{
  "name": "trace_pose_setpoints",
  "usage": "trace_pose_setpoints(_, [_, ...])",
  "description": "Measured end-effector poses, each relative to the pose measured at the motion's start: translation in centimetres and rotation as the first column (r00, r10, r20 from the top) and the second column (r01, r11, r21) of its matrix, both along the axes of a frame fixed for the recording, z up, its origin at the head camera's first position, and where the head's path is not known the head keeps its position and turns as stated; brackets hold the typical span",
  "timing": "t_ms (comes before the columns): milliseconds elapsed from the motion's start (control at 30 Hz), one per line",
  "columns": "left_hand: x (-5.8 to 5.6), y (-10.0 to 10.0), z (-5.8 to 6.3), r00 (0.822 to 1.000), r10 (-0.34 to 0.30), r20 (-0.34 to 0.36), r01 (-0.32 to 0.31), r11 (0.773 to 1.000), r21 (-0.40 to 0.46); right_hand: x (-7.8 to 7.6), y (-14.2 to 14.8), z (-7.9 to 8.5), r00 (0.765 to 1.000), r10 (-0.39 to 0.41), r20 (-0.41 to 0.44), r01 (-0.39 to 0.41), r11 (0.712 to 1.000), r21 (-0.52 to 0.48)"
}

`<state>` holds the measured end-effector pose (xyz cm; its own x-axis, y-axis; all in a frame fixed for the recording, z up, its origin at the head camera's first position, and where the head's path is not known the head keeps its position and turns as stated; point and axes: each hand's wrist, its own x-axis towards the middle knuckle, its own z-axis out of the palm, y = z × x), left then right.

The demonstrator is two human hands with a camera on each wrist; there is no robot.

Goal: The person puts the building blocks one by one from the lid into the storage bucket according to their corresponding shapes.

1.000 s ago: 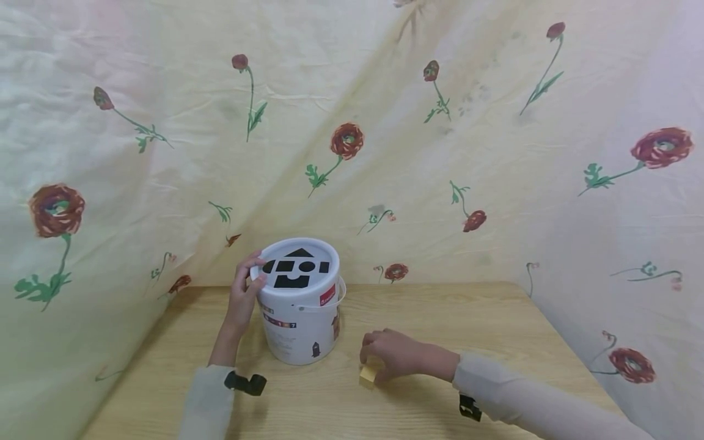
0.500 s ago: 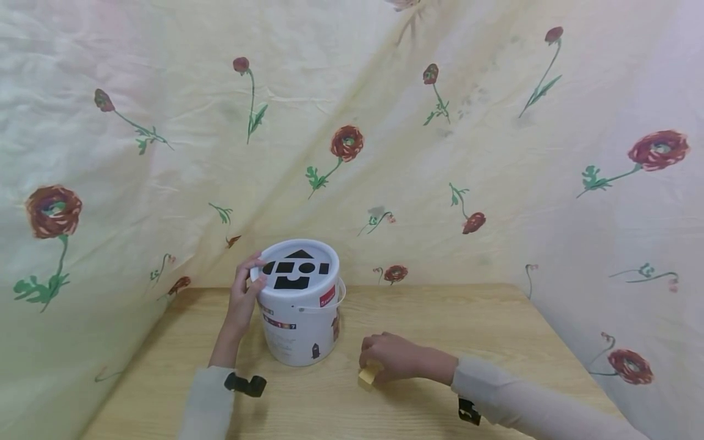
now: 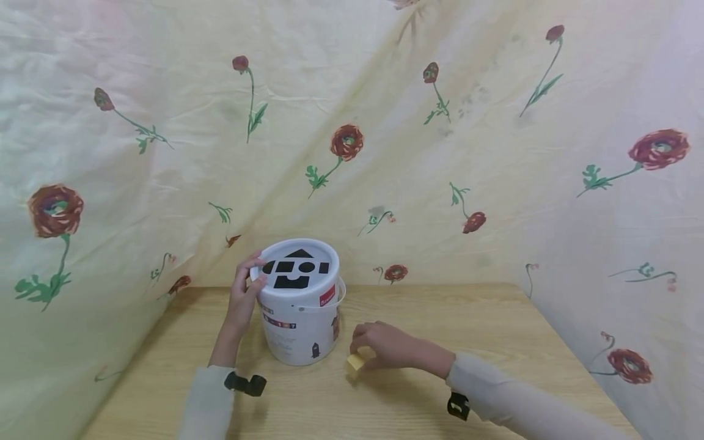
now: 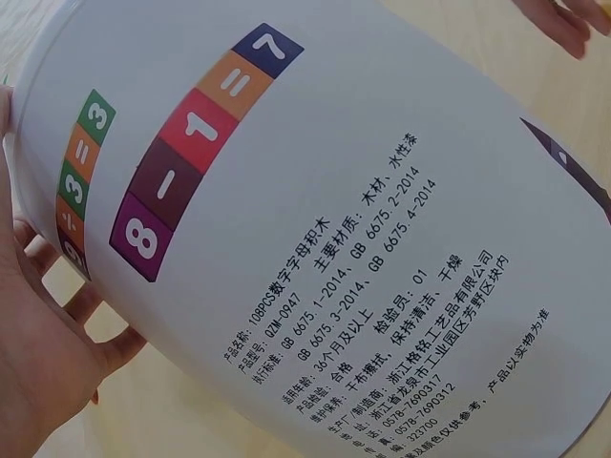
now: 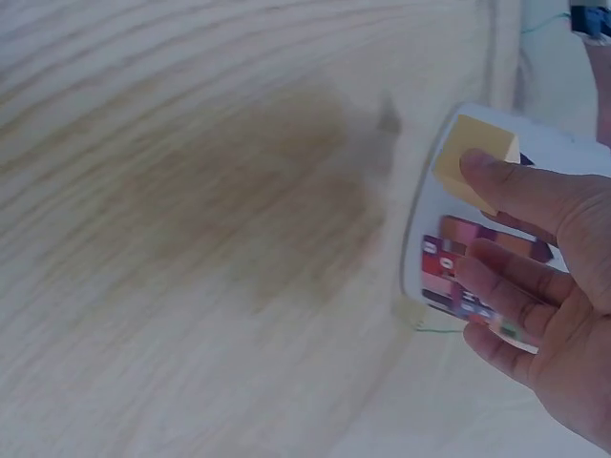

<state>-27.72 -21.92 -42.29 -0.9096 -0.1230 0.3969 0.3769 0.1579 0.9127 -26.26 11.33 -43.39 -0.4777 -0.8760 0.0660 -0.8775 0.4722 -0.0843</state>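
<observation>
In the head view, a white lidded bucket [image 3: 299, 324] stands on the table, with black shape-like holes in its lid [image 3: 316, 282]. My left hand [image 3: 245, 290] grips the left side of the lid's rim, thumb in front and fingers behind. Printed text and number tiles on the bucket wall [image 4: 315, 172] fill the left wrist view. My right hand [image 3: 385, 345] pinches a small yellow block [image 3: 355, 363] between thumb and fingers, right of the bucket and slightly above the table. The right wrist view shows the thumb across the block [image 5: 468, 162], the other fingers curving loosely below.
The wooden table [image 3: 440, 311] reaches back to a flower-printed cloth [image 3: 396, 153] that hangs behind and at both sides. A white handle [image 3: 342, 294] sticks out at the bucket's right side.
My right hand has moved a little left and away from me with the yellow block, lifting it off the table. The left hand and the bucket have stayed in place.
</observation>
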Motion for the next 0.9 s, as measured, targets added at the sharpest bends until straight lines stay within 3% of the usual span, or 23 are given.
trace_pose_setpoints(433, [-0.1, -0.1, -0.3, 1.0, -0.002, -0.001, 0.002, 1.0, 0.006, -1.2, -0.7, 2.6, 0.989, -0.056, 0.134, 0.066, 0.995, -0.07])
trace_pose_setpoints(900, [-0.2, -0.1, 0.0, 1.0, 0.006, 0.018, -0.006, 1.0, 0.004, -1.8, -1.6, 6.6, 0.977, -0.082, 0.195, 0.122, 0.972, -0.201])
